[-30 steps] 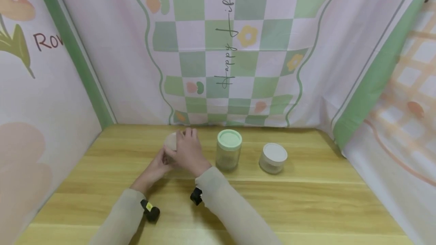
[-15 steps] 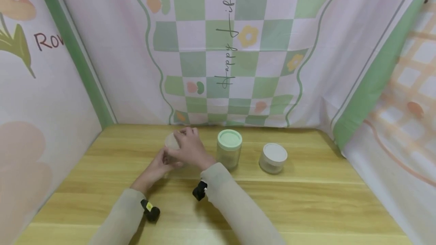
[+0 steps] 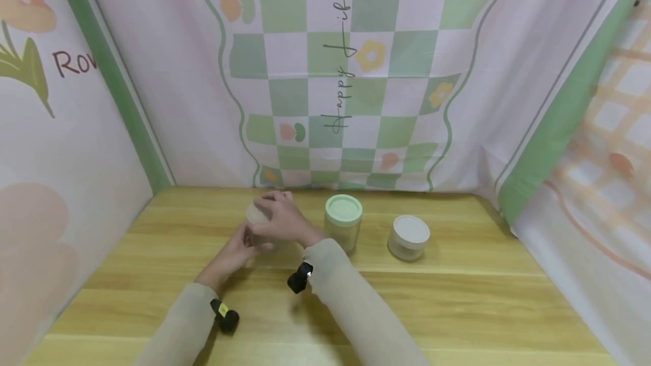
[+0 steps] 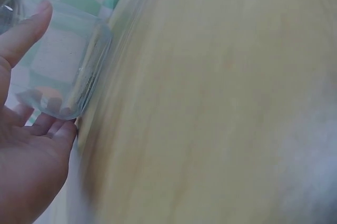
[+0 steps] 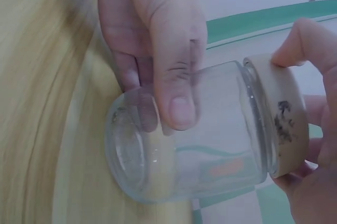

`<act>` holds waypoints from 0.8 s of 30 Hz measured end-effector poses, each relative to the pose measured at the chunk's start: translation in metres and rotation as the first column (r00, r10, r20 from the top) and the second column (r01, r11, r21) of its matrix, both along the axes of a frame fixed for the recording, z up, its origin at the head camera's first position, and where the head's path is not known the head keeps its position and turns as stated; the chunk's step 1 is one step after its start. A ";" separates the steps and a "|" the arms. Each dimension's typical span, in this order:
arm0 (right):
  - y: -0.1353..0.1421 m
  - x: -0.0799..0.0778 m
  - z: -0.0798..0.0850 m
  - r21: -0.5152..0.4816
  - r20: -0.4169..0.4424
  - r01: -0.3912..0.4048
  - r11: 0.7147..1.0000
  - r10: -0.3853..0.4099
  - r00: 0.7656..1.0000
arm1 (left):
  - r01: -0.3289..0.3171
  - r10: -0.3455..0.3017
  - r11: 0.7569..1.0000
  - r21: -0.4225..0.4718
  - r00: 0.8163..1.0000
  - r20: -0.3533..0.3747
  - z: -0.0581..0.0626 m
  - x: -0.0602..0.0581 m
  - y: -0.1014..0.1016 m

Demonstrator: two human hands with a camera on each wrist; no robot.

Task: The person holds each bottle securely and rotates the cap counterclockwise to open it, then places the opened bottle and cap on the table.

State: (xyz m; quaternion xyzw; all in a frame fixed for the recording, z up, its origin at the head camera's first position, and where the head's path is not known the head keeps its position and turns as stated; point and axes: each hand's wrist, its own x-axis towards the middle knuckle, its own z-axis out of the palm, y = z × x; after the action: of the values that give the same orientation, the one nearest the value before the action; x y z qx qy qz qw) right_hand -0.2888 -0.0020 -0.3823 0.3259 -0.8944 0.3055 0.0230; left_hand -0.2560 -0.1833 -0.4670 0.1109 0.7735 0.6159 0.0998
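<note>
A clear glass jar (image 5: 210,134) with a beige lid (image 5: 287,121) is held between the two hands over the left part of the table. The lid bears dark printed marks on its side. My left hand (image 3: 234,250) grips the glass body, its thumb laid along the wall and its other fingers behind and below. My right hand (image 3: 286,219) grips the lid from above, with thumb and fingers around its rim. In the right wrist view the lid sits on the jar's mouth. Through the glass, no contents show.
A taller glass jar with a green lid (image 3: 343,209) stands just right of the right hand. Farther right is a short jar with a white lid (image 3: 411,230). Behind the wooden table (image 3: 458,309) hangs a checkered curtain (image 3: 330,95).
The right hand has turned on the lid, and its wrist has swung slightly right and away. More of the lid's top shows. The left hand keeps its place on the glass.
</note>
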 end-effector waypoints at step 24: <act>0.001 0.009 0.018 0.214 -0.015 0.007 0.977 -0.004 1.000 | 0.016 -0.016 1.000 0.000 1.000 -0.020 0.004 0.003 0.000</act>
State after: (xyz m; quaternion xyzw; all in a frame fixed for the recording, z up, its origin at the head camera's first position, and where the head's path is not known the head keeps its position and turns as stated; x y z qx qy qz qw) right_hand -0.2801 -0.0009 -0.3643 0.3261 -0.9228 0.2049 -0.0048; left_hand -0.2531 -0.1828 -0.4628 0.1232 0.7736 0.6139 0.0971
